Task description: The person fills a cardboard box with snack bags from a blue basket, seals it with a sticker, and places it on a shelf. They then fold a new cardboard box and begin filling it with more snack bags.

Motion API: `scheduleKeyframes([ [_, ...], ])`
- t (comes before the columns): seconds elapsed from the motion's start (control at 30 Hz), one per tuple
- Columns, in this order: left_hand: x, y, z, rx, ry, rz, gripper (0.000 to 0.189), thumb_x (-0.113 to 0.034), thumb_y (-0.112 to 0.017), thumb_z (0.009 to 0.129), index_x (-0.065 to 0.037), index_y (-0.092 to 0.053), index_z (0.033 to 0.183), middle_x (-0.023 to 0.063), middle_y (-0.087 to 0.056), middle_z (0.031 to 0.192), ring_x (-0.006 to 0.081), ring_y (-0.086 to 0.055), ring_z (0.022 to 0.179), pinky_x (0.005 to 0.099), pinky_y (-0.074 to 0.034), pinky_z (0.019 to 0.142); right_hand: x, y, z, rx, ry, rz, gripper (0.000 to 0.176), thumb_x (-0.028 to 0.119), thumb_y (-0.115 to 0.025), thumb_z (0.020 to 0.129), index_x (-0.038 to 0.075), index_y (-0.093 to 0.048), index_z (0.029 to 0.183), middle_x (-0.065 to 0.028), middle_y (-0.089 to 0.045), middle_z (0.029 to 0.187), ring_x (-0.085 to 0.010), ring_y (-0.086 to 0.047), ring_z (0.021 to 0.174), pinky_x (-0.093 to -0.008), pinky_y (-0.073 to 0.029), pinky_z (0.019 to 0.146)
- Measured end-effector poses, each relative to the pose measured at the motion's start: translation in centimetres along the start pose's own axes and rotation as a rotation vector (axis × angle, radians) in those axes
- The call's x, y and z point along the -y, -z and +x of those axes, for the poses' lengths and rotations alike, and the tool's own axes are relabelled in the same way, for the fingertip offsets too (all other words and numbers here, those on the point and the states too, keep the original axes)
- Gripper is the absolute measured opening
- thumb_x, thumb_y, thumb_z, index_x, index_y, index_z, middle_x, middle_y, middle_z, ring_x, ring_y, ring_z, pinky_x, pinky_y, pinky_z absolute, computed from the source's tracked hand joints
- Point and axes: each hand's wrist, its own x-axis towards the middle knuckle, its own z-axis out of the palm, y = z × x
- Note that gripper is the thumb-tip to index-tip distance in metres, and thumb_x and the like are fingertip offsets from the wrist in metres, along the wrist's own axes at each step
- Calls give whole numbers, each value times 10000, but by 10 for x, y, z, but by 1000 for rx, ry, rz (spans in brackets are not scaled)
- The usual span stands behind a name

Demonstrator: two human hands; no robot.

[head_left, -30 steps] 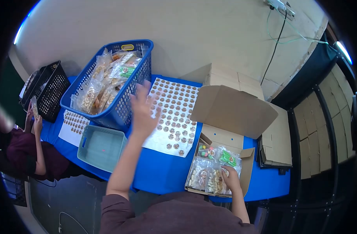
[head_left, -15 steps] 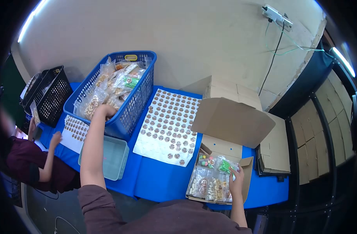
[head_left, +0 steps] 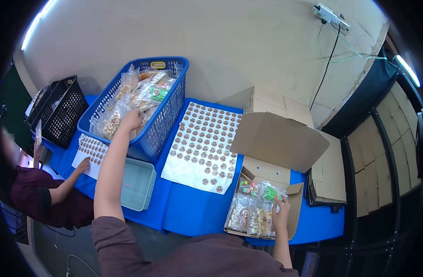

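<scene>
My left hand [head_left: 130, 120] reaches into the blue basket [head_left: 174, 99] and rests among the clear snack packets [head_left: 149, 90] piled there; its fingers are hidden, so a grip cannot be made out. My right hand [head_left: 280, 213] lies with fingers apart on the snack packets [head_left: 248, 217] laid flat inside the open cardboard box [head_left: 295, 203], fingertips near a green packet [head_left: 270, 194]. Between the basket and the box lies a white sheet of round brown stickers [head_left: 202, 145] on the blue table.
A pale teal tray [head_left: 137, 184] sits below the basket. Black baskets [head_left: 59, 108] stand at far left. Another person [head_left: 40, 198] sits at left, a hand on a smaller sticker sheet [head_left: 91, 150]. Flat cardboard [head_left: 329, 171] is stacked at right.
My left hand swept from above the sticker sheet leftward into the blue basket. My right hand shifted slightly toward the box's right side. The other person's hand moved onto the small sticker sheet.
</scene>
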Motion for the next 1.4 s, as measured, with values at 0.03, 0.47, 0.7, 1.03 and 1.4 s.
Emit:
scheduleKeyframes([
  [0.03, 4, 2, 1, -183, -11, -83, 205, -157, -545, 836, -42, -681, 938, 211, -667, 867, 341, -653, 842, 404, -494, 758, 1, 1, 0, 0, -4, -8, 242, 32, -573, 850, 76, -632, 1080, -179, -487, 1269, -354, -456, 1169, -426, -369, 1000],
  [0.47, 0, 13, -14, -59, 168, -888, 316, -247, -531, 921, 9, -626, 1081, 34, -654, 911, 141, -573, 750, 270, -461, 670, 15, 40, 13, -217, -98, 43, 484, 75, -495, 917, 24, -356, 1377, -201, -515, 1236, -360, -460, 1145, -440, -362, 970],
  [0.7, 3, 6, -21, 510, 201, -424, 322, -232, -620, 867, -3, -605, 1093, 91, -669, 880, 171, -620, 686, 295, -502, 601, 11, 49, 8, -259, -103, 6, 495, 59, -515, 902, 32, -366, 1374, -204, -523, 1217, -366, -460, 1122, -438, -368, 956],
  [1.03, 3, 9, 1, -344, -220, -597, 442, -200, -730, 797, 107, -571, 1072, 183, -663, 953, 208, -649, 851, 321, -509, 750, 0, 37, -3, -225, -102, -28, 437, 79, -506, 911, 22, -421, 1336, -193, -528, 1210, -369, -456, 1137, -436, -368, 963],
  [1.4, 38, -1, 21, -1191, -34, -143, 680, -154, -664, 820, 19, -318, 1379, 251, -584, 1132, 334, -605, 998, 375, -471, 875, 1, 34, -2, -229, -87, -32, 473, 33, -506, 896, 59, -408, 1358, -162, -530, 1220, -328, -455, 1139, -416, -359, 976],
])
